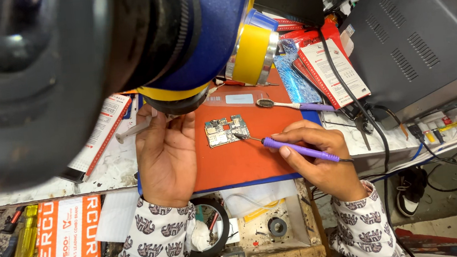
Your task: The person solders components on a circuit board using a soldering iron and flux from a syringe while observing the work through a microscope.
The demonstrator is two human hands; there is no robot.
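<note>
A small circuit board (226, 131) lies on an orange work mat (242, 158). My right hand (318, 156) grips a purple-handled soldering iron (297, 148), and its metal tip touches the board's right edge. My left hand (167, 154) rests flat on the mat just left of the board, fingers pointing up and holding nothing. A large dark microscope body with a blue and yellow lens housing (214, 40) hangs above, hiding the upper left of the bench.
A purple-handled brush (288, 105) lies above the board. Red and white boxes (330, 71) and a grey metal case (421, 37) stand at right with cables. An open drawer (249, 224) below holds tape rolls; screwdrivers (21, 240) lie at lower left.
</note>
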